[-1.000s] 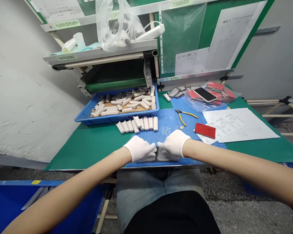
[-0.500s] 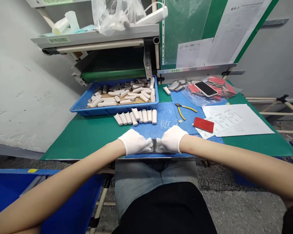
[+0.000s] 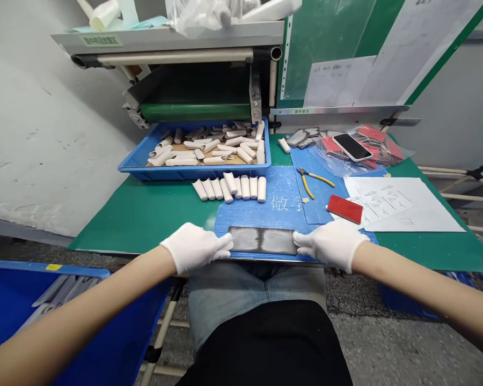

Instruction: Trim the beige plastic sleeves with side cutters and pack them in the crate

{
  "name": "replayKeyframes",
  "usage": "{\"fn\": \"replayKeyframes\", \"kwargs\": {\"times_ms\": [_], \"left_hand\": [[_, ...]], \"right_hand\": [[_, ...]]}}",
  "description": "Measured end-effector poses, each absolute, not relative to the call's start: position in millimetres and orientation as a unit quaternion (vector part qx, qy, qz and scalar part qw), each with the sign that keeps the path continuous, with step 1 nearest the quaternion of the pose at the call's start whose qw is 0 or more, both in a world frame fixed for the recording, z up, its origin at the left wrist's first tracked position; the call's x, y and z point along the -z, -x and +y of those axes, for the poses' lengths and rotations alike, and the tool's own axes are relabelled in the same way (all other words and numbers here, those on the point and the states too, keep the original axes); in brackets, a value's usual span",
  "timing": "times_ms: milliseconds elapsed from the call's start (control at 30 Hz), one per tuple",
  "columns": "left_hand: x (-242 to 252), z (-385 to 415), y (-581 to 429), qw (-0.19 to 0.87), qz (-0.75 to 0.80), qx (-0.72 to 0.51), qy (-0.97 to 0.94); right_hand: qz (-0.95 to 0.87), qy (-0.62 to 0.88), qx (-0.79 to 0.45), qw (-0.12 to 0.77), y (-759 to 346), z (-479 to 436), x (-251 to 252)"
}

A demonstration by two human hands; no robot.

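A dark, flat sandpaper strip (image 3: 261, 240), with two patches of whitish dust on its face, lies across the blue sheet at the table's near edge. My left hand (image 3: 199, 246), in a white glove, pinches the strip's left end between thumb and fingers. At the opposite end my right hand (image 3: 326, 245), gloved the same way, is closed on the right edge. Just beyond the strip stands a row of several white hollow plastic pieces (image 3: 229, 187), one of them leaning on its neighbours.
A blue tray (image 3: 193, 172) with many similar white pieces sits under a roller. To the right lie yellow-handled pliers (image 3: 314, 179), a red pad (image 3: 345, 209), papers (image 3: 418, 206), and a phone (image 3: 352, 147) on a bag. At lower left is a blue bin (image 3: 8, 311).
My hands have moved apart from the strip's middle to its two ends, uncovering its dusty face. The view has shifted slightly.
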State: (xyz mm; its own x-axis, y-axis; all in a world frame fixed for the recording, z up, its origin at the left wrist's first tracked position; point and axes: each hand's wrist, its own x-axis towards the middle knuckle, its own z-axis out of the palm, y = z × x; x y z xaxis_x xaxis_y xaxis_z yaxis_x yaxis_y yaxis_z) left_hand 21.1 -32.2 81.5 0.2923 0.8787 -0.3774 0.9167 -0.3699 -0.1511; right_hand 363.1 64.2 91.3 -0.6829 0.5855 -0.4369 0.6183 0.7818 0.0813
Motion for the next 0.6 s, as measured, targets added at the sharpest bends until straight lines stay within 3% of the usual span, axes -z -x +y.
{"fn": "replayKeyframes", "kwargs": {"times_ms": [167, 400, 600], "left_hand": [[-100.8, -31.8, -20.3, -0.012, 0.629, 0.15, -0.763], [-78.9, -14.7, -34.7, 0.03, 0.639, 0.171, -0.75], [-58.9, -11.3, -44.1, 0.062, 0.603, 0.131, -0.785]], "right_hand": [[0.906, -0.412, -0.002, 0.097, -375.1, 61.2, -96.9], [0.871, -0.462, 0.119, 0.121, -349.1, 65.4, -65.5], [0.91, -0.399, 0.052, 0.099, -330.5, 59.8, -49.8]]}}
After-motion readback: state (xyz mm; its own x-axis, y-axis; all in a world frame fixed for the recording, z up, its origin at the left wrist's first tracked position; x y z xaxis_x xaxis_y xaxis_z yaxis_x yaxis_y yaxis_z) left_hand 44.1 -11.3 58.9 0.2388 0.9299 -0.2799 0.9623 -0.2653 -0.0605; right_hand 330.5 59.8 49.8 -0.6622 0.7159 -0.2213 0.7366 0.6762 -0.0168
